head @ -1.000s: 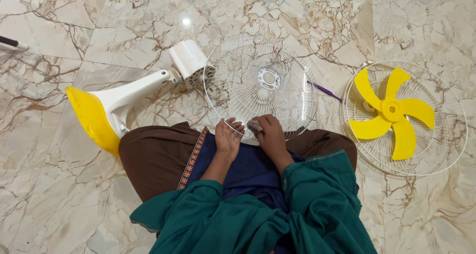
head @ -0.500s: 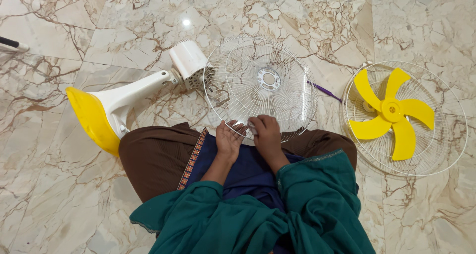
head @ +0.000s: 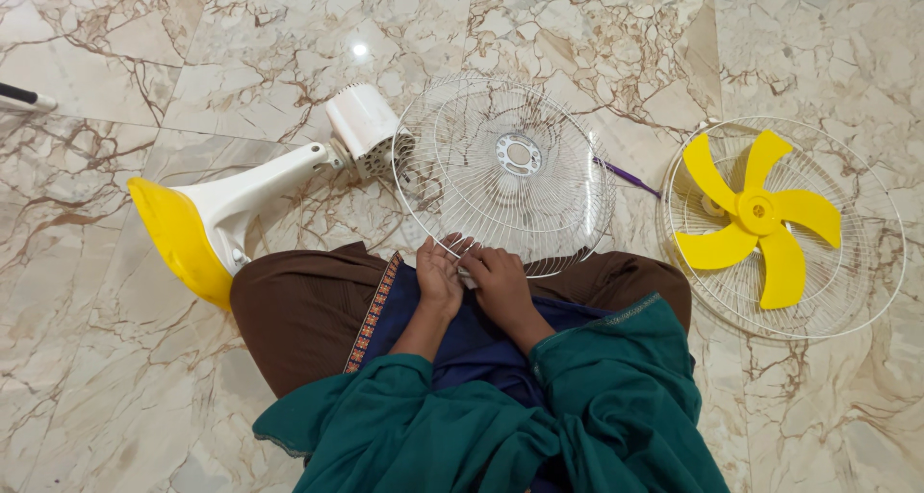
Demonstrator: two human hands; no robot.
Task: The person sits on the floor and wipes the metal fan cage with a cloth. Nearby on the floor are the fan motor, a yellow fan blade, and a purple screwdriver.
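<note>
I sit on a marble floor with a white wire fan grille [head: 549, 117] leaning against my lap. My left hand [head: 438, 273] holds its near rim, with the fingers hooked up behind the wires. Right beside it, my right hand [head: 499, 283] is curled against the same rim over a small pale cloth [head: 467, 277] that barely shows. The two hands touch each other at the lower edge of the grille.
A white fan stand with a yellow base [head: 178, 233] and a white motor housing [head: 364, 122] lies at the left. A second grille [head: 866, 281] holding a yellow blade [head: 760, 212] lies at the right. A thin purple tool [head: 630, 177] lies between the two grilles. A dark handle [head: 24, 96] shows at the far left.
My right hand has slid down and to the left along the rim, closer to my left hand. The left hand has stayed in place.
</note>
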